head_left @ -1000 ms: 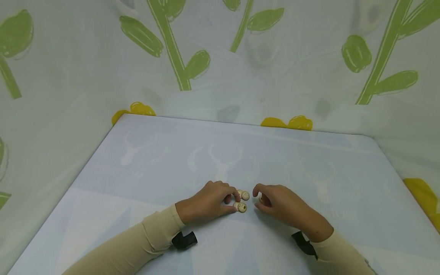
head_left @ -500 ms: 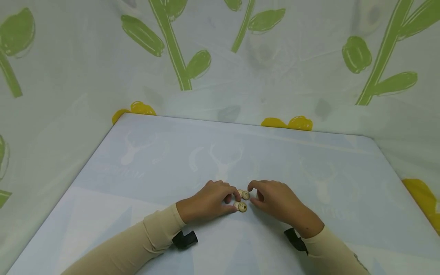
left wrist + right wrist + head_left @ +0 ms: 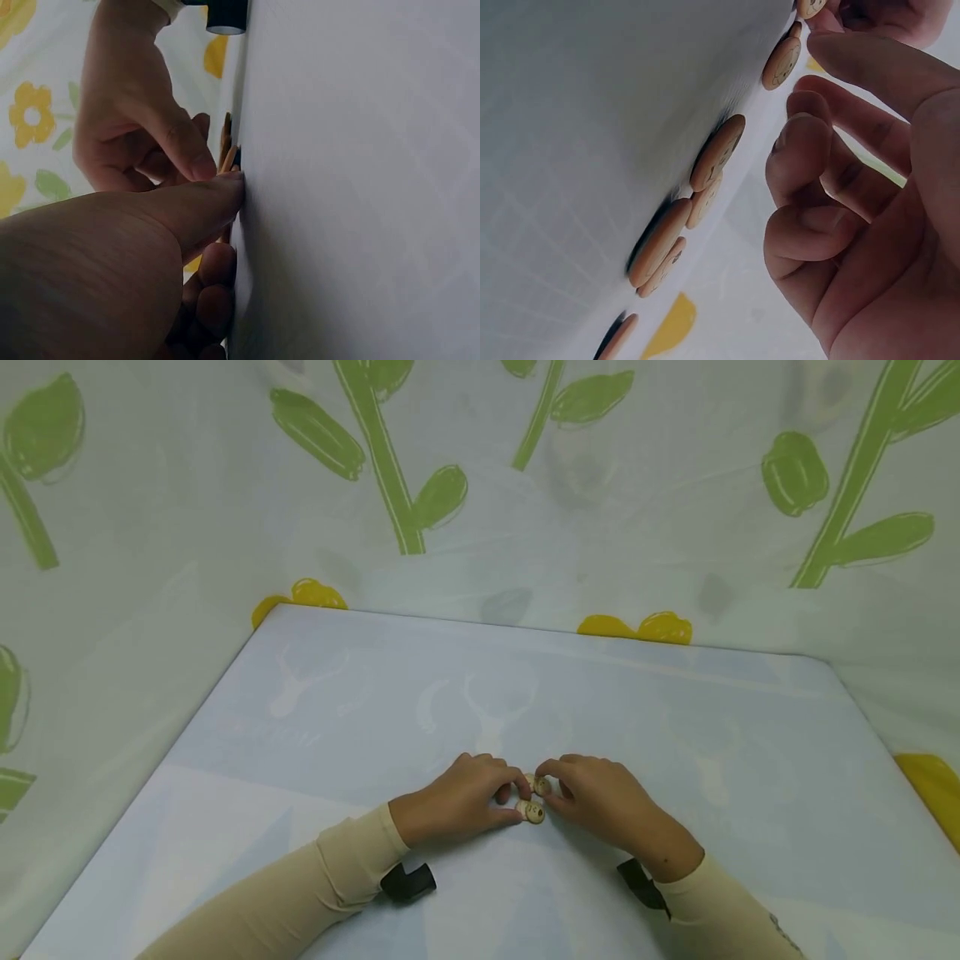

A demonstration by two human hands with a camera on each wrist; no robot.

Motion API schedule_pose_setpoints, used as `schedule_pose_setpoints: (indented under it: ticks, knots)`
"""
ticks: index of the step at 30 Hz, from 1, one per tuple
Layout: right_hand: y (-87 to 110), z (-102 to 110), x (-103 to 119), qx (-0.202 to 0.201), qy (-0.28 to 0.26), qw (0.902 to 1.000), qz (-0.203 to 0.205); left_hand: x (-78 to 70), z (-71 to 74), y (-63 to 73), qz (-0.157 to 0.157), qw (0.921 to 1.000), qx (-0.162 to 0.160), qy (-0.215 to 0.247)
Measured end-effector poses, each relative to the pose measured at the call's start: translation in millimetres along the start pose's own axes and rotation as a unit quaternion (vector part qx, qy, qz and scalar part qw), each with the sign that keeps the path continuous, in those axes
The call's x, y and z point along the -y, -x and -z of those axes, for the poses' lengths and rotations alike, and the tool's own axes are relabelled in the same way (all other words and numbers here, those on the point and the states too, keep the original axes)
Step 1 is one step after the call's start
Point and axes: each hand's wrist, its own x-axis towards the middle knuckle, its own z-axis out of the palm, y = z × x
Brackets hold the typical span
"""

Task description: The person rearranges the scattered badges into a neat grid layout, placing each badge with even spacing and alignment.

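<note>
Small round wooden discs with drawn faces lie in overlapping pairs on the table. My left hand [image 3: 467, 799] has its thumb and index finger curled at the left edge of the near wooden disc [image 3: 535, 812], pinching the disc partly under it. Opposite it, my right hand [image 3: 600, 797] pinches the far wooden disc [image 3: 542, 787] between index finger and thumb. In the left wrist view, thin disc edges [image 3: 227, 159] show beyond the left thumb. The right wrist view has a disc [image 3: 782, 64] close to the right thumb; the fingertip contact is partly hidden.
Several more wooden discs [image 3: 718, 154] lie on the table beside the right hand in the right wrist view, hidden from the head view. A pale blue and white cloth covers the table [image 3: 390, 693]. Behind it hangs a curtain [image 3: 480, 510] with green leaves and yellow flowers.
My right hand has moved left and slightly away from me, bringing its fingertips from beside the discs onto the far one. The left hand stays at its place.
</note>
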Motion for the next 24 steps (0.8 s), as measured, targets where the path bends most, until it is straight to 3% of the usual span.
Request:
schedule_pose_setpoints:
  ticks: [12, 24]
  knots:
    - [-3.3, -1.2, 0.7, 0.019, 0.003, 0.9997, -0.019, 1.3, -0.3, -0.8, 0.000, 1.0000, 0.000, -0.003]
    - [-4.2, -5.2, -2.2, 0.006, 0.012, 0.9999, -0.001, 0.7, 0.0, -0.8, 0.000, 1.0000, 0.003, 0.005]
